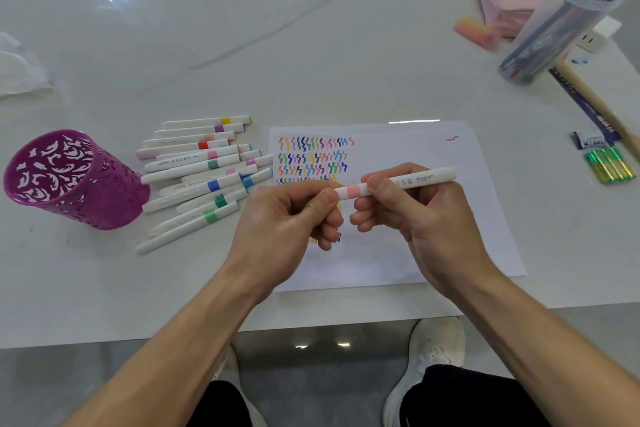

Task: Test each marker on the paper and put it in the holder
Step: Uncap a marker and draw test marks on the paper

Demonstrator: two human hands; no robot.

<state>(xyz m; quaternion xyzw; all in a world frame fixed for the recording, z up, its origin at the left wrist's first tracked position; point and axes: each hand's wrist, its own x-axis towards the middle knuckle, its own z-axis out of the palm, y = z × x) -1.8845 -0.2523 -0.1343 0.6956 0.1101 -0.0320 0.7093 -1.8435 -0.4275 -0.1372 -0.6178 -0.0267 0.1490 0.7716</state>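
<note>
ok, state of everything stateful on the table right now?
Pink-banded white marker: cap looks on, held level.
Left hand: fingers pinch its cap end.
Right hand: grips its barrel.
Purple perforated metal holder: upright, no markers inside.
White paper sheet: flat, squiggled.
Loose white markers: capped, lying beside holder.

White table point(311, 45) bears paper point(450, 218), loose markers point(197, 166), purple holder point(104, 204) (cut-out pattern), batteries point(610, 165), clear pen jar point(554, 28).

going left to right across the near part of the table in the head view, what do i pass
holder → markers → left hand → right hand → batteries. Both hands hold a pink marker over the paper.
</note>
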